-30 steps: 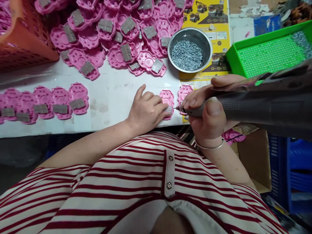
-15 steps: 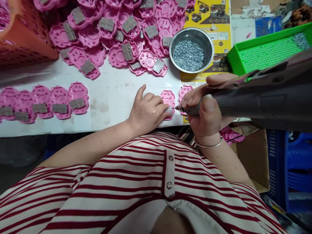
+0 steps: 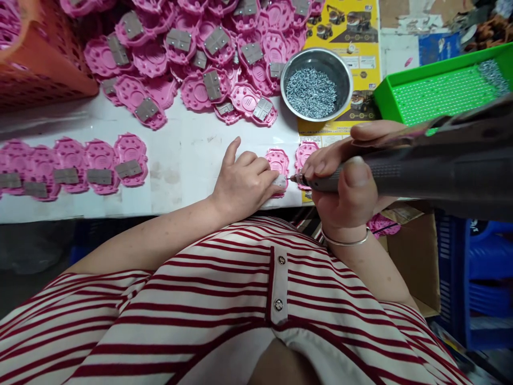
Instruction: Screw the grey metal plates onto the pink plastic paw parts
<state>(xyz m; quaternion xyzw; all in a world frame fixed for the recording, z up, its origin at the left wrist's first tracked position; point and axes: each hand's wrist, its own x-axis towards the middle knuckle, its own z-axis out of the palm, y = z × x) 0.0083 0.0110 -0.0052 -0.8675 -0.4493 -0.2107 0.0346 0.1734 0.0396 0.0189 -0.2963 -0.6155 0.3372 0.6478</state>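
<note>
My left hand [image 3: 244, 182] rests on the white tabletop, its fingertips pressed on the lower part of a pink plastic part [image 3: 277, 158] and holding it down. A small grey metal plate [image 3: 280, 182] lies on that part, partly covered by my fingers. My right hand [image 3: 344, 182] is wrapped round a dark electric screwdriver [image 3: 412, 171], held almost level in view. Its thin bit points left and reaches the plate's right edge; whether a screw sits under the tip is too small to tell. A second pink plastic part [image 3: 306, 151] lies just right, partly behind the screwdriver.
A steel bowl of screws [image 3: 316, 112] stands beyond my hands, beside a green tray [image 3: 433, 101] with some screws. Pink parts with metal plates are heaped [image 3: 200, 48] at the back, near an orange basket [image 3: 48, 59]. Several more pink parts [image 3: 130, 152] stand in a row at left.
The right hand and screwdriver have shifted slightly right, with the bit still at the plate's edge. The left hand keeps its place on the pink part. The whole view has shifted a little.
</note>
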